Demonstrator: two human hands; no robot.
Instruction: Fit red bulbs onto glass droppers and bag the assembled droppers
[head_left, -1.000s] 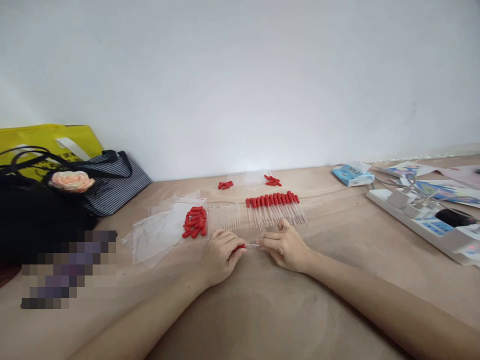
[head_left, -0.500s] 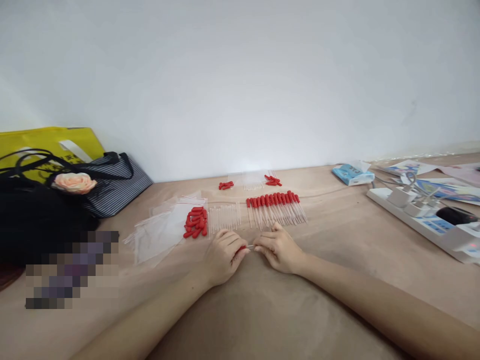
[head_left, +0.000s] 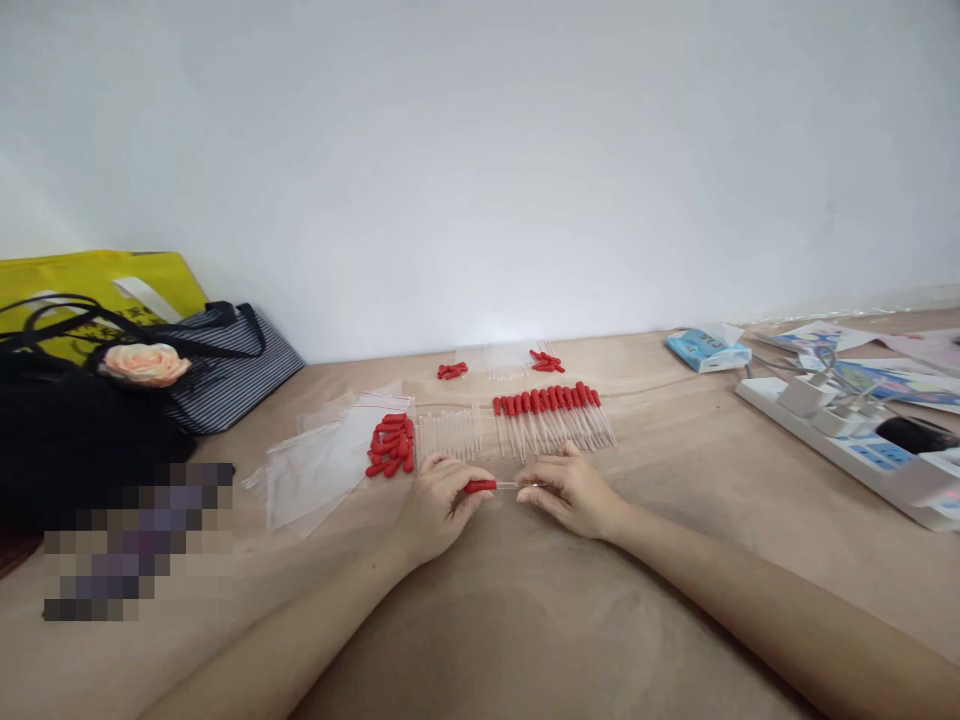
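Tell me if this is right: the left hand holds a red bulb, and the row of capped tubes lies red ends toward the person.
Not right: the head view shows the row of capped tubes lying red ends toward the wall. The left hand does hold a red bulb.

My left hand [head_left: 442, 505] and right hand [head_left: 571, 492] face each other, fingers [head_left: 451, 480] curled into pinches, bare forearms [head_left: 720, 580] angled inward.
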